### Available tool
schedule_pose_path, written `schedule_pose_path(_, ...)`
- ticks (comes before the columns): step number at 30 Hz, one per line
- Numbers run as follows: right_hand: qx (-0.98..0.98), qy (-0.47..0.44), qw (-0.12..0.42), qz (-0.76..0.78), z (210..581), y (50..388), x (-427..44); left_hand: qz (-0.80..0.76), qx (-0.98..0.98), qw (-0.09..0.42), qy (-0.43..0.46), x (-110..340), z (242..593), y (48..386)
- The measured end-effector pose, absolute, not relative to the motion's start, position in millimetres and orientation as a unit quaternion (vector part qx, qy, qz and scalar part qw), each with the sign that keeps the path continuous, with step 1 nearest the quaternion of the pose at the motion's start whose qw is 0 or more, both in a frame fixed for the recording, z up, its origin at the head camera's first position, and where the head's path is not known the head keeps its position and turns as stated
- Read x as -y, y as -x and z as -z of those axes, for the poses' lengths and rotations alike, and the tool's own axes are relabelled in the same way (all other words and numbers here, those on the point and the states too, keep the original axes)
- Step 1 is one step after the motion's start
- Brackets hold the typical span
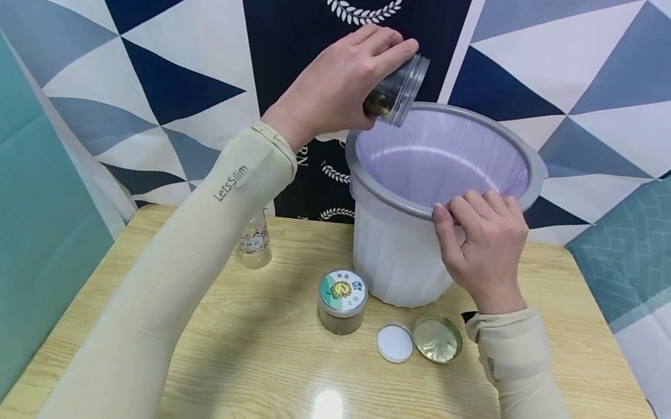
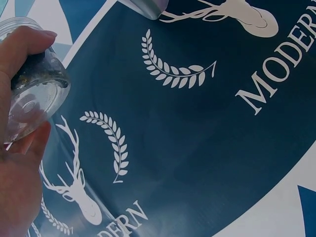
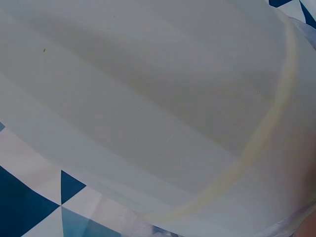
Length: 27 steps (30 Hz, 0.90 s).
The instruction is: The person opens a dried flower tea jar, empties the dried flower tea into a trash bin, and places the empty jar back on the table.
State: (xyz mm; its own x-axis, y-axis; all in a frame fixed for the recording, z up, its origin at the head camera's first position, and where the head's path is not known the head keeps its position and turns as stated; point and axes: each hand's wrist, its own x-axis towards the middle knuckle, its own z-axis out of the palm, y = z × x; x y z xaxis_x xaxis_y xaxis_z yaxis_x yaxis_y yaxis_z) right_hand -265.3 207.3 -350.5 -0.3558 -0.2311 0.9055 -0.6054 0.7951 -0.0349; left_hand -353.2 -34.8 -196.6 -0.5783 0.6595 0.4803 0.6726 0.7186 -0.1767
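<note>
My left hand [image 1: 340, 83] grips a clear jar [image 1: 407, 91] with dark contents, tipped on its side with its mouth towards the right. The jar is above the left rim of a white bucket [image 1: 397, 258] with a grey rim and lilac inside. In the left wrist view the fingers wrap the jar [image 2: 42, 96], and dark bits lie along its wall. My right hand [image 1: 482, 247] holds the bucket's front right rim, its fingers over the edge. The bucket's pale wall [image 3: 148, 108] fills most of the right wrist view. The bucket's bottom inside is hidden.
On the wooden table [image 1: 252, 375], a lidded jar [image 1: 342, 302] with a green and white label stands before the bucket. Beside it lie a white disc [image 1: 395, 344] and a gold lid [image 1: 438, 338]. A small clear bottle [image 1: 255, 244] stands left. Patterned cloth [image 1: 160, 59] hangs behind.
</note>
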Motion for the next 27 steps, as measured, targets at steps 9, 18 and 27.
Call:
schedule_pose_path(9, 0.800, -0.260, 0.507, -0.188, 351.1, 266.0, -207.0, -0.010, 0.875, 0.281, 0.394, 32.8, 190.9, 353.2)
schedule_pose_path(18, 0.795, -0.261, 0.513, -0.191, 352.1, 267.0, -206.4, -0.036, 0.870, 0.287, 0.400, 31.9, 186.3, 351.8)
schedule_pose_path(27, 0.793, -0.259, 0.516, -0.192, 353.0, 267.8, -206.5, -0.030, 0.860, 0.297, 0.413, 34.6, 188.7, 354.5)
